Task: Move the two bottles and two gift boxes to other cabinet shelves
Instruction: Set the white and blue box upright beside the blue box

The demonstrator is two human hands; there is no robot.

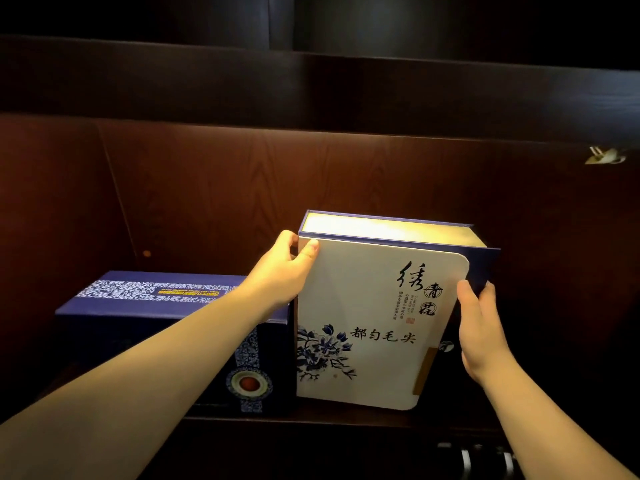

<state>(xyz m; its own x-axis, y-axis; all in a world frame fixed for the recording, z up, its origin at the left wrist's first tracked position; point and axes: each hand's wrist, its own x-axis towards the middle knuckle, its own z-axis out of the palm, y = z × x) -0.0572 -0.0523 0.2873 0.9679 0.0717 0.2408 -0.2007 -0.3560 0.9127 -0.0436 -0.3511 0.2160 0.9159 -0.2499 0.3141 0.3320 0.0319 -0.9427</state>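
A white gift box [374, 317] with blue flowers, black calligraphy and a dark blue spine stands upright on a dark wooden cabinet shelf [329, 415]. My left hand [282, 268] grips its upper left corner, thumb on the white front. My right hand [479, 327] holds its right edge. To the left lies a lower dark blue gift box [138, 306] with a blue-and-white patterned band and a round medallion; my left forearm crosses in front of it. No bottles are in view.
The cabinet's brown wooden back panel [311, 188] rises behind the boxes, lit from above, with a darker shelf board [311, 84] overhead. A small pale metal fitting [604, 156] shows at the upper right. Metal handles [485, 457] glint below the shelf at the bottom right.
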